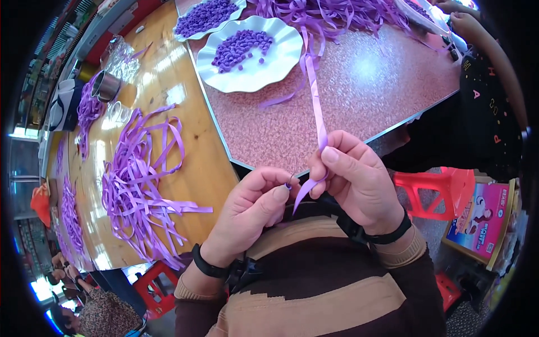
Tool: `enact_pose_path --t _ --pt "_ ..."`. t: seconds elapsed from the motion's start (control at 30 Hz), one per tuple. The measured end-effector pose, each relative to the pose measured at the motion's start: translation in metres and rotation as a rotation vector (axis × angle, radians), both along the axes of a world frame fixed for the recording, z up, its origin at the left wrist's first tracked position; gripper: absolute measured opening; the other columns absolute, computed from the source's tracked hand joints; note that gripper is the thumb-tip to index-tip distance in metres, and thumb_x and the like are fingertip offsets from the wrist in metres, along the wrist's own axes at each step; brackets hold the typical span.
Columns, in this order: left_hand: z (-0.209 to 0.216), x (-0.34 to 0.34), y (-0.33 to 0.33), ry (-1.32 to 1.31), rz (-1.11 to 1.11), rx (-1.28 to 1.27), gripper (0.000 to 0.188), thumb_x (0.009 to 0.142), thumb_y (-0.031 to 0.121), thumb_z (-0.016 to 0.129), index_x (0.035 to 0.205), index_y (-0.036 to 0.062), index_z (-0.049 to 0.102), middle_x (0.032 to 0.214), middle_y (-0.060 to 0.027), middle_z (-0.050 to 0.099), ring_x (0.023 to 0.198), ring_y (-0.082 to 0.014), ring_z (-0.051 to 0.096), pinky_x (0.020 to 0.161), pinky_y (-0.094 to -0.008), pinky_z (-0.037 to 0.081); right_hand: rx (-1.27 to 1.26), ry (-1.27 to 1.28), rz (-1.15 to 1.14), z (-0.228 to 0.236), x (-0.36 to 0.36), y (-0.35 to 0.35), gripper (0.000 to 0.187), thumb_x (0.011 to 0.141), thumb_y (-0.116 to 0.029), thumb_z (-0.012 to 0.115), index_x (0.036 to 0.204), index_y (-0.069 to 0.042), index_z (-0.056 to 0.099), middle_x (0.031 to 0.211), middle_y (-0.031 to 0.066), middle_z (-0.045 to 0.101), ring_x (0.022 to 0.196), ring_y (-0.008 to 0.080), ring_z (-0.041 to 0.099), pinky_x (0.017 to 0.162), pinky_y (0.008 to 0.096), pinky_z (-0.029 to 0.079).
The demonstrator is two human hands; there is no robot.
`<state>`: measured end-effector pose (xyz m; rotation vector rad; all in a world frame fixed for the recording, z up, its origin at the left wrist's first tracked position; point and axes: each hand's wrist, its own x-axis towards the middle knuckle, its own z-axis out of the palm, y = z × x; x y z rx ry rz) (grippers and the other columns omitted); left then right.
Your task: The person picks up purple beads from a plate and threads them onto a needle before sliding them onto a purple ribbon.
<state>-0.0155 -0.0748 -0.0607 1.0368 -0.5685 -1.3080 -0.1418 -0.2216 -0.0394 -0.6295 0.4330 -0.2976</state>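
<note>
In front of my body, my left hand (247,209) pinches a small dark purple bead (288,186) between thumb and forefinger. A thin curved wire (293,176) shows just above the bead; whether it passes through the bead I cannot tell. My right hand (359,178) is closed on a light purple ribbon (316,106). The ribbon's short end hangs below my right fingers toward the left hand, and its long part runs up across the pink speckled tabletop. Both hands are close together near the table's front corner, their fingertips slightly apart.
A white scalloped plate (242,83) of purple beads stands on the pink table (370,95), near another bead dish (242,7) and heaped ribbons (342,14). Loose ribbons (137,185) cover part of the wooden table (196,168) at left. A person (488,106) sits at right beside a red stool (435,194).
</note>
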Motion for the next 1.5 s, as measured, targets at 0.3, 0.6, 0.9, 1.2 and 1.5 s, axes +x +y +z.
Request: enact_pose_path --t 0.3,0.6,0.9,1.2,1.5 --pt "0.007 -0.003 0.005 0.304 -0.065 0.152 0.018 0.093 0.016 0.046 0.107 0.0051 0.046 0.078 -0.0024 0.052 0.052 -0.0026 0.036 0.047 -0.0165 0.03 -0.082 -0.016 -0.069 -0.011 -0.009 -0.001 0.01 0.091 -0.012 0.048 0.098 -0.004 0.05 0.081 0.0077 0.058 0.068 0.014 0.059 0.065 0.0252 0.049" --pt "0.012 -0.005 0.028 -0.069 0.143 0.219 0.019 0.091 0.013 0.048 0.106 0.0018 0.048 0.074 -0.0021 0.052 0.055 -0.0028 0.038 0.049 -0.015 0.03 -0.246 -0.042 -0.259 -0.013 -0.021 -0.021 0.011 0.09 -0.011 0.049 0.098 -0.003 0.051 0.081 0.0079 0.058 0.069 0.0135 0.058 0.063 0.0246 0.05" --pt "0.024 -0.009 0.032 -0.312 0.203 0.151 0.019 0.091 0.013 0.05 0.106 0.0014 0.05 0.077 -0.0008 0.056 0.064 -0.0025 0.045 0.057 -0.0147 0.034 -0.684 0.144 -0.363 -0.016 -0.025 -0.018 0.022 0.088 -0.011 0.053 0.107 0.0 0.05 0.092 0.0092 0.057 0.081 0.0145 0.055 0.073 0.0253 0.045" --pt "0.026 -0.016 0.021 -0.49 0.085 0.075 0.018 0.089 0.003 0.05 0.106 -0.0009 0.048 0.089 -0.0046 0.055 0.076 -0.0069 0.053 0.068 -0.018 0.043 -1.265 -0.082 0.187 0.005 -0.011 0.019 0.035 0.085 -0.004 0.05 0.119 0.003 0.046 0.105 0.0144 0.052 0.101 0.0277 0.05 0.088 0.0351 0.039" --pt "0.023 -0.02 0.013 -0.678 0.011 -0.013 0.019 0.087 -0.002 0.052 0.105 -0.0011 0.051 0.095 -0.0068 0.054 0.081 -0.01 0.055 0.074 -0.0214 0.046 -0.848 0.033 0.28 -0.006 -0.022 0.02 0.022 0.085 -0.004 0.057 0.106 0.0 0.054 0.089 0.0084 0.056 0.075 0.013 0.056 0.066 0.0253 0.045"
